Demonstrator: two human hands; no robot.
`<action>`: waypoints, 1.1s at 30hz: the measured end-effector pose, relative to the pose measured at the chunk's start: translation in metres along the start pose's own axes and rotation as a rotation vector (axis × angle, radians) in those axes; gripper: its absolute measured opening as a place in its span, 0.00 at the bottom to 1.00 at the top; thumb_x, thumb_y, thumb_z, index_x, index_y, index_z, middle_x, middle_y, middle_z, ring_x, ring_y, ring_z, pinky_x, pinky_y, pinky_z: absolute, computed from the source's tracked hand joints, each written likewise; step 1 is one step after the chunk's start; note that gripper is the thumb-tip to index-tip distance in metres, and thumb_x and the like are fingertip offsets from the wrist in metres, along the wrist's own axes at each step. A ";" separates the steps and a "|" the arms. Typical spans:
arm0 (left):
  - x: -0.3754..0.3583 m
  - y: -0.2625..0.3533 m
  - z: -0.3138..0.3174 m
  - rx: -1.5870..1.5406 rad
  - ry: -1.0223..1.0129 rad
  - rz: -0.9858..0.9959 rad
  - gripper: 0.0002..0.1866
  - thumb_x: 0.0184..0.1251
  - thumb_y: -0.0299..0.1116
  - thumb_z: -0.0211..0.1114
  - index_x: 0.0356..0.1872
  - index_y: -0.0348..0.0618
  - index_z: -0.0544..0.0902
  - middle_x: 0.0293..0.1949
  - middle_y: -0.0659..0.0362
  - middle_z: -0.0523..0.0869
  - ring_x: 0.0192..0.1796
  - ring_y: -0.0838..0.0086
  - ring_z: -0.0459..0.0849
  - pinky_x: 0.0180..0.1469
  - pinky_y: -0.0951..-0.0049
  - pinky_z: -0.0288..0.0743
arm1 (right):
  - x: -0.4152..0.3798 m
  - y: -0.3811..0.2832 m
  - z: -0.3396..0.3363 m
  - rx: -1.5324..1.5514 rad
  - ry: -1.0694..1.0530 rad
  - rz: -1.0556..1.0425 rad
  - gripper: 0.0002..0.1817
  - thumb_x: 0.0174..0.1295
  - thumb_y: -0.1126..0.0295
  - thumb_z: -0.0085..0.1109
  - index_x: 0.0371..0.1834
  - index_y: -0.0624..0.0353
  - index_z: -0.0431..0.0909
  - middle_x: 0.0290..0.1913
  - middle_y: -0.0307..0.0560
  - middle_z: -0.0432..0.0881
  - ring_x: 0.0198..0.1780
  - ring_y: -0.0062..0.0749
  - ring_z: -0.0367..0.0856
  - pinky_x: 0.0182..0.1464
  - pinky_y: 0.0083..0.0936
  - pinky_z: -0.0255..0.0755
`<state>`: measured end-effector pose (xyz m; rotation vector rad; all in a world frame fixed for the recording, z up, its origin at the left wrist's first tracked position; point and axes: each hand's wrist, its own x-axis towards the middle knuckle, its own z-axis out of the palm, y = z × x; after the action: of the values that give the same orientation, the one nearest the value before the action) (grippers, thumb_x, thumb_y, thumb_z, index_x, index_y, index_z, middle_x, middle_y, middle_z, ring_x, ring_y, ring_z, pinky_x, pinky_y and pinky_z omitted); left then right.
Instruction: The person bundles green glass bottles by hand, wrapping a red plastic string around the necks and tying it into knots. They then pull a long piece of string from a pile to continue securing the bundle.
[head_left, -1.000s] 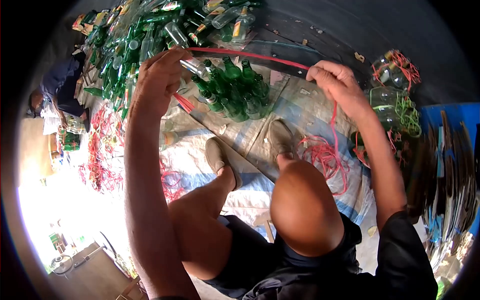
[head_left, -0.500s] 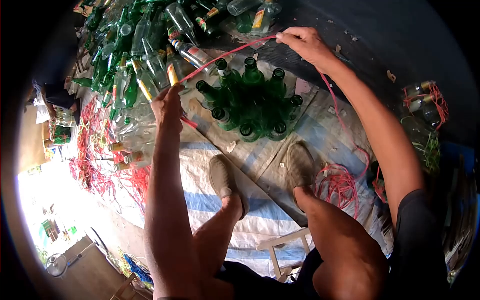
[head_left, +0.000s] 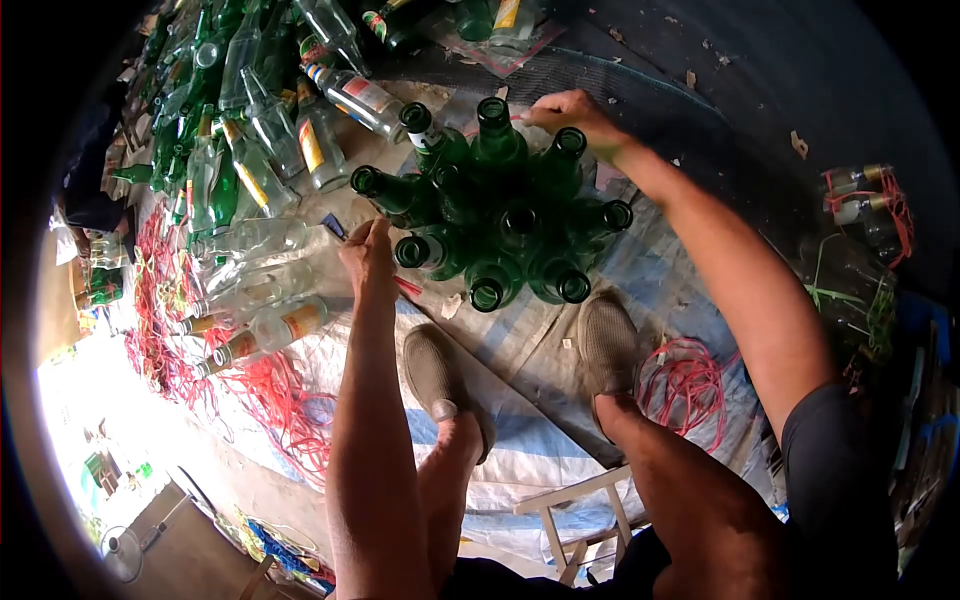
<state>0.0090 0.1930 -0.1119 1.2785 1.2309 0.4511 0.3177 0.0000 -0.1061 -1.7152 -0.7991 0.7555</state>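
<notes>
Several green glass bottles (head_left: 520, 222) stand upright in a tight cluster before my feet. At the cluster's left side, my left hand (head_left: 368, 258) is closed in a pinch; a short red end of plastic string (head_left: 408, 286) shows beside it. My right hand (head_left: 575, 118) is beyond the cluster at the back right, fingers closed on the string. Only a small pink piece shows by those fingers; the bottles hide most of the stretch between my hands.
Many loose green and clear bottles (head_left: 265, 125) lie at the upper left. Tangled red string (head_left: 275, 400) lies left, and a pink coil (head_left: 685, 385) lies right of my shoes. Tied bottles (head_left: 865, 215) sit far right. A wooden stool (head_left: 575, 510) is between my legs.
Both hands have come down with the string, from stretched above the cluster to low behind and beside it. My view has shifted closer to the bottles.
</notes>
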 end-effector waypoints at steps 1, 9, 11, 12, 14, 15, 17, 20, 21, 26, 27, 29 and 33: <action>0.003 -0.005 -0.003 -0.030 -0.022 -0.023 0.13 0.65 0.36 0.71 0.40 0.34 0.89 0.22 0.68 0.76 0.20 0.83 0.69 0.21 0.77 0.58 | -0.003 0.001 0.002 -0.002 0.000 0.023 0.18 0.64 0.56 0.69 0.29 0.62 0.86 0.23 0.32 0.77 0.29 0.14 0.71 0.32 0.22 0.67; -0.020 -0.022 -0.008 -0.090 -0.034 -0.068 0.11 0.68 0.35 0.71 0.40 0.37 0.89 0.20 0.69 0.74 0.17 0.85 0.66 0.18 0.79 0.53 | -0.009 0.046 0.000 -0.053 -0.060 -0.100 0.12 0.66 0.61 0.66 0.37 0.59 0.90 0.25 0.33 0.81 0.31 0.13 0.75 0.35 0.21 0.71; -0.031 -0.028 -0.005 -0.067 0.002 -0.126 0.09 0.69 0.35 0.71 0.39 0.39 0.88 0.19 0.69 0.74 0.16 0.85 0.65 0.17 0.79 0.52 | -0.020 0.052 -0.004 -0.159 -0.017 -0.153 0.14 0.69 0.59 0.64 0.43 0.57 0.90 0.26 0.34 0.82 0.29 0.15 0.77 0.32 0.23 0.72; -0.034 -0.033 -0.003 -0.050 0.047 -0.144 0.07 0.70 0.34 0.70 0.37 0.40 0.86 0.19 0.68 0.74 0.16 0.85 0.65 0.17 0.79 0.52 | -0.026 0.054 -0.010 -0.210 -0.038 -0.055 0.14 0.69 0.59 0.63 0.43 0.57 0.90 0.26 0.34 0.81 0.28 0.16 0.77 0.32 0.23 0.73; -0.044 -0.039 0.002 0.025 0.140 -0.078 0.07 0.70 0.35 0.69 0.37 0.42 0.85 0.19 0.67 0.74 0.16 0.84 0.65 0.17 0.77 0.53 | -0.042 0.040 -0.019 -0.243 -0.037 0.128 0.13 0.70 0.59 0.62 0.42 0.56 0.90 0.25 0.34 0.80 0.26 0.19 0.77 0.30 0.24 0.73; -0.050 -0.042 0.003 0.003 0.101 -0.022 0.09 0.72 0.36 0.68 0.37 0.41 0.84 0.20 0.68 0.74 0.17 0.84 0.65 0.18 0.77 0.53 | -0.052 0.029 -0.022 -0.227 -0.015 0.215 0.13 0.71 0.60 0.61 0.40 0.56 0.89 0.23 0.34 0.78 0.24 0.20 0.76 0.28 0.24 0.73; -0.062 -0.051 0.001 -0.029 0.016 0.087 0.11 0.74 0.37 0.65 0.36 0.39 0.83 0.21 0.68 0.74 0.19 0.84 0.65 0.20 0.78 0.54 | -0.064 0.034 -0.028 -0.227 -0.012 0.196 0.12 0.73 0.62 0.61 0.44 0.59 0.89 0.27 0.37 0.81 0.27 0.19 0.75 0.32 0.26 0.72; -0.068 -0.080 -0.009 0.048 -0.079 0.184 0.13 0.76 0.39 0.62 0.36 0.38 0.83 0.23 0.71 0.73 0.24 0.87 0.62 0.25 0.79 0.52 | -0.086 0.040 -0.037 -0.222 -0.014 0.140 0.13 0.75 0.63 0.60 0.45 0.62 0.88 0.28 0.41 0.82 0.28 0.20 0.74 0.33 0.26 0.69; -0.071 -0.091 -0.013 0.030 -0.086 0.157 0.13 0.75 0.39 0.63 0.37 0.38 0.84 0.23 0.71 0.72 0.24 0.87 0.62 0.26 0.79 0.51 | -0.094 0.041 -0.040 -0.258 -0.016 0.095 0.14 0.75 0.63 0.60 0.45 0.63 0.88 0.28 0.42 0.82 0.28 0.20 0.73 0.33 0.26 0.68; -0.113 -0.077 0.004 0.018 0.019 -0.050 0.14 0.75 0.41 0.64 0.33 0.41 0.82 0.20 0.73 0.66 0.23 0.87 0.59 0.24 0.78 0.50 | -0.127 0.029 -0.036 -0.299 0.061 0.048 0.14 0.74 0.64 0.60 0.45 0.65 0.88 0.24 0.41 0.79 0.27 0.20 0.72 0.30 0.27 0.64; -0.127 -0.072 0.010 -0.027 0.045 -0.072 0.14 0.75 0.42 0.65 0.35 0.41 0.83 0.19 0.74 0.64 0.20 0.88 0.58 0.22 0.79 0.49 | -0.134 0.026 -0.035 -0.293 0.084 0.065 0.13 0.74 0.66 0.59 0.45 0.64 0.88 0.25 0.42 0.79 0.27 0.20 0.73 0.31 0.28 0.66; -0.143 -0.079 0.013 -0.146 0.039 -0.148 0.14 0.75 0.43 0.65 0.37 0.41 0.84 0.18 0.74 0.64 0.19 0.89 0.58 0.21 0.80 0.48 | -0.145 0.030 -0.032 -0.303 0.120 0.054 0.12 0.74 0.67 0.59 0.45 0.64 0.88 0.25 0.43 0.80 0.28 0.21 0.73 0.32 0.28 0.67; -0.185 -0.080 0.040 -0.228 0.023 -0.260 0.11 0.73 0.41 0.67 0.37 0.44 0.83 0.18 0.75 0.60 0.18 0.89 0.55 0.20 0.80 0.46 | -0.170 0.032 -0.028 -0.316 0.135 0.079 0.11 0.74 0.69 0.57 0.46 0.64 0.86 0.27 0.46 0.80 0.29 0.24 0.75 0.33 0.29 0.69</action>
<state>-0.0504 -0.0039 -0.1092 0.9089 1.3043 0.4048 0.2468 -0.1598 -0.1128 -2.0672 -0.7916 0.5811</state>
